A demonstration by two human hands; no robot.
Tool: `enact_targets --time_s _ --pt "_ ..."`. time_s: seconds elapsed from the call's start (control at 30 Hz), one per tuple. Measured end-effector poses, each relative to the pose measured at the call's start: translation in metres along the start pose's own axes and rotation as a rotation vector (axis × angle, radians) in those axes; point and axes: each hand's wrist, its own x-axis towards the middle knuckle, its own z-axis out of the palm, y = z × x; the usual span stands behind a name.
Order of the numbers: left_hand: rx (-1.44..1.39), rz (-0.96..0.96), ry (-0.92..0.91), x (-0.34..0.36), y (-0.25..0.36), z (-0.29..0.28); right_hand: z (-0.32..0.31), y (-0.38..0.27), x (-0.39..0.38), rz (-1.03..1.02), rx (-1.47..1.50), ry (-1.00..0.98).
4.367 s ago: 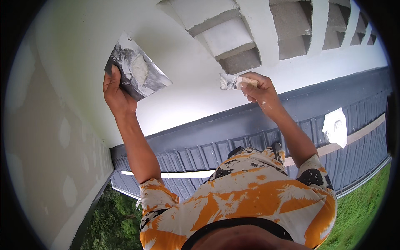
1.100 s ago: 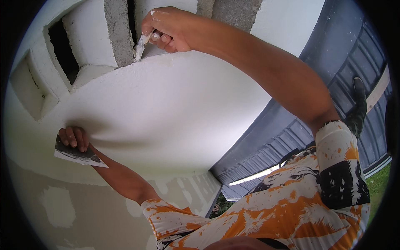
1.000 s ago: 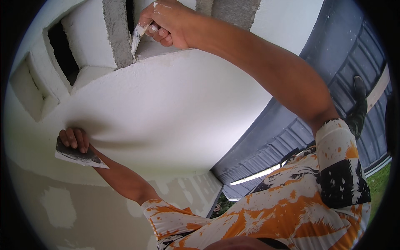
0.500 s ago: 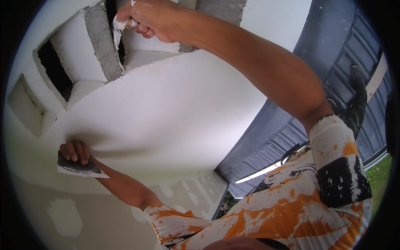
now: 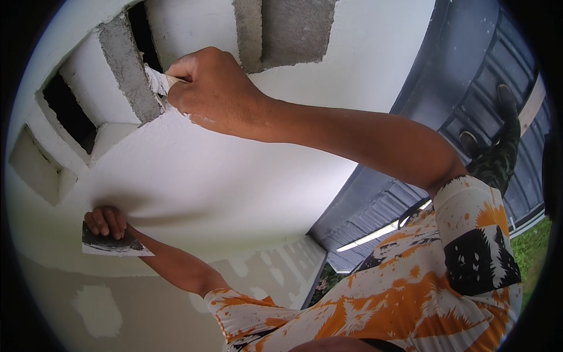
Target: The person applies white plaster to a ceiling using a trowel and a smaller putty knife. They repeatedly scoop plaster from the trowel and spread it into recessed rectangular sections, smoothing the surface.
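My right hand (image 5: 211, 94) grips a putty knife (image 5: 158, 82) coated in white paste, its blade against the rough grey concrete strip (image 5: 129, 70) beside a dark narrow slot (image 5: 143, 32) in the white wall (image 5: 252, 170). White smears mark that hand's thumb and knuckles. Lower left, my left hand (image 5: 105, 220) has its fingers curled over a flat metal plate (image 5: 114, 244), dark on its face with a pale lower edge, held near the wall; how much paste is on it is hard to make out.
Several recessed openings (image 5: 76, 114) run along the wall. Dark ribbed metal roofing (image 5: 492, 64) lies below at right, where my boots (image 5: 504, 97) stand, with a timber batten (image 5: 533, 102) and grass (image 5: 528, 246) beyond its edge. A patched board surface (image 5: 53, 293) is at lower left.
Over the last second my right hand has dropped and turned back-side up, the blade now lower along the slot's edge. The plate in my left hand appears slightly lower as the view shifts.
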Motion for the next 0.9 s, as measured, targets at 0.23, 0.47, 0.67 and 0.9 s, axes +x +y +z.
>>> enact_targets --time_s 0.23,0.47,0.67,0.9 --pt "-0.005 0.007 0.001 0.001 -0.002 0.001 0.008 0.003 -0.006 0.096 0.024 0.080" --pt "-0.030 0.013 0.004 -0.002 -0.002 0.001 -0.002 0.007 -0.010 -0.069 -0.114 0.183" --pt "-0.007 0.048 0.032 0.000 -0.005 0.002 0.002 0.011 0.015 -0.107 -0.056 0.057" --pt "-0.017 0.066 0.078 -0.002 -0.006 0.008 -0.011 0.003 0.016 -0.079 -0.049 0.138"
